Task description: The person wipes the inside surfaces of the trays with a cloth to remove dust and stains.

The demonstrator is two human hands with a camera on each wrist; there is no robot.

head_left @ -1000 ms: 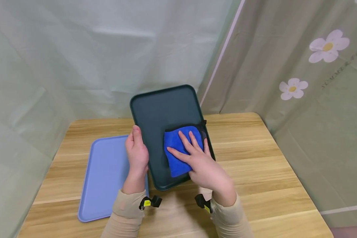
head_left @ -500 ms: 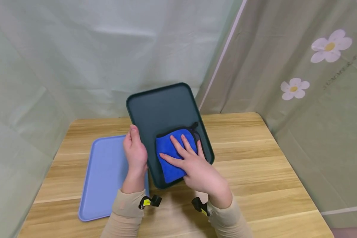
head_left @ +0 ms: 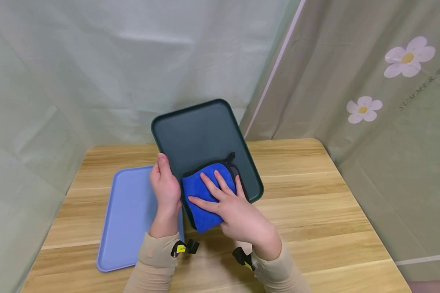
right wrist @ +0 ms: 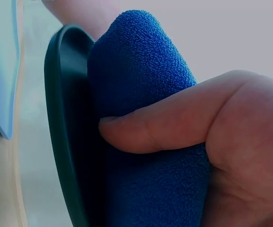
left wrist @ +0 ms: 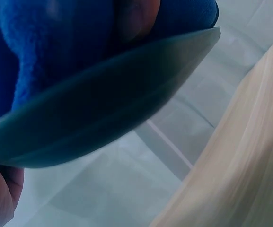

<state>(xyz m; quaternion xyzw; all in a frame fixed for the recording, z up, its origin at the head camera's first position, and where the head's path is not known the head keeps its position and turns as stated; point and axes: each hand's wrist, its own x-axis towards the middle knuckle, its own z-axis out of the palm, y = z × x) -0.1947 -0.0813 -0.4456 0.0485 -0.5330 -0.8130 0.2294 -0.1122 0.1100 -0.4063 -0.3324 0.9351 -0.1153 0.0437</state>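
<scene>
In the head view my left hand (head_left: 166, 189) grips the left edge of a dark green tray (head_left: 201, 134), thumb over the rim. The tray is raised off the table and tilted. My right hand (head_left: 238, 215) presses a folded blue cloth (head_left: 198, 188) with dark trim onto the tray's lower left part, its fingers spread and straight. In the right wrist view the thumb lies along the fuzzy cloth (right wrist: 136, 56), beside the tray rim (right wrist: 53, 118). The left wrist view shows the tray (left wrist: 98, 104) edge-on, with the cloth (left wrist: 56, 47) against it.
A light blue tray (head_left: 128, 215) lies flat on the wooden table (head_left: 315, 211), to the left and partly behind my left forearm. Pale curtains (head_left: 150, 69) hang behind and beside the table; the right one bears white flowers (head_left: 363, 110).
My right hand has slid the cloth left and down across the dark green tray, to its lower left edge. The tray has shifted slightly left and up in my left hand.
</scene>
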